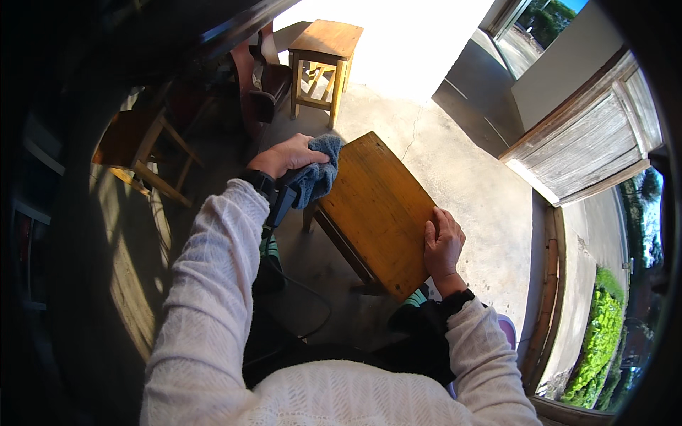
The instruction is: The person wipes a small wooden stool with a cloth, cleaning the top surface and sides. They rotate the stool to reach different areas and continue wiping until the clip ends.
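Observation:
Before me stands a wooden stool point(381, 213) with a worn, orange-brown rectangular seat, set at a slant to my body. My left hand point(290, 154) grips a bunched blue-grey cloth point(318, 173) at the seat's far left edge; whether the cloth touches the wood I cannot tell. On the near right edge of the seat rests my right hand point(445, 242), its fingers bent over the rim and its thumb on the top. The stool's lower legs are mostly hidden under the seat.
Another wooden stool point(327, 40) stands by the white wall point(394, 48). To the left, a wooden stool point(130, 138) sits in shadow, near a dark red chair point(253, 96). A weathered wooden door point(586, 133) is at the right. A black cable point(314, 290) hangs near my legs.

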### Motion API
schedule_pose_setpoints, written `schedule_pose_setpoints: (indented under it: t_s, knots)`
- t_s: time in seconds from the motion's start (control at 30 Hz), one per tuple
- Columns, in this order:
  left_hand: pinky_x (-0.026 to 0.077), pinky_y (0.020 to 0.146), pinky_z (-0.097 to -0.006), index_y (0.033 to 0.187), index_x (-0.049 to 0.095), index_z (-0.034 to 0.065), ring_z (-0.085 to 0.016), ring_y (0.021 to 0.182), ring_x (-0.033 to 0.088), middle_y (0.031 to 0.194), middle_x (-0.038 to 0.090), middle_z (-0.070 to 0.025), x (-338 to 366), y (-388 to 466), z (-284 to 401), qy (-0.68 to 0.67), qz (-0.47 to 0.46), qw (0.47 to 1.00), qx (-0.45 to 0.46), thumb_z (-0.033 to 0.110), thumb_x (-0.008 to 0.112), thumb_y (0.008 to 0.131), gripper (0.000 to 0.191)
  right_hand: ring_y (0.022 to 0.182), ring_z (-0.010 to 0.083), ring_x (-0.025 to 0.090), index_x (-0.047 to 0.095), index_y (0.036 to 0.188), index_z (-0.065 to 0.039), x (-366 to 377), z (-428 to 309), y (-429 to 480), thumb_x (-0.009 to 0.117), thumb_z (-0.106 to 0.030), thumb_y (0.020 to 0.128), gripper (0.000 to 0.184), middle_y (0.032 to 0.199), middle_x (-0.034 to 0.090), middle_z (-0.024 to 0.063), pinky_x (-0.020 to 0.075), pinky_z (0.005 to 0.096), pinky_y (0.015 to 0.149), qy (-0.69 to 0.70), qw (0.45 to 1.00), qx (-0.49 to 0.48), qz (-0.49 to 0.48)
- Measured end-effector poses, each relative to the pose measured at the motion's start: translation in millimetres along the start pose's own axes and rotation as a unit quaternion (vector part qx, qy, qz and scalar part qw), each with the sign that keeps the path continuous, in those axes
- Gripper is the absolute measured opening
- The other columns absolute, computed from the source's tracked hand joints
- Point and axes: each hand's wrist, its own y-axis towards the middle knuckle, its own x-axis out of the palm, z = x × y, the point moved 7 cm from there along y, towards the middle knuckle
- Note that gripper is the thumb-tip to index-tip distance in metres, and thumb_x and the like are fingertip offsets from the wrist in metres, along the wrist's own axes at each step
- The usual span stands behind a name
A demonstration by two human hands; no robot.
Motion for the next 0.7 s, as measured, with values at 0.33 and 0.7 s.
schedule_pose_setpoints:
  t_s: [0.33,0.7]
  knots:
    - [0.048,0.097,-0.0366,0.131,0.056,0.0004,-0.034,0.113,0.061,0.122,0.063,-0.0228,55.2,92.4,100.2,0.438,-0.025,0.886,0.15,0.029,0.074,0.076,0.064,0.118,0.0275,0.053,0.06,0.126,-0.007,-5.7,-4.9,0.8,0.06,-0.024,0.092,0.038,0.127,0.059,0.0098,0.0322,0.0414,0.105,0.006,1.0,0.001,0.003]
    - [0.05,0.089,-0.024,0.139,0.046,-0.0002,-0.011,0.094,0.06,0.109,0.064,-0.0036,22.5,34.3,32.9,-0.002,-0.139,0.987,0.083,0.014,0.07,0.09,0.056,0.116,0.0282,0.055,0.062,0.124,-0.007,-10.4,-9.1,0.6,0.059,-0.023,0.093,0.035,0.124,0.061,0.0108,0.0329,0.0412,0.105,0.01,1.0,-0.004,0.021]
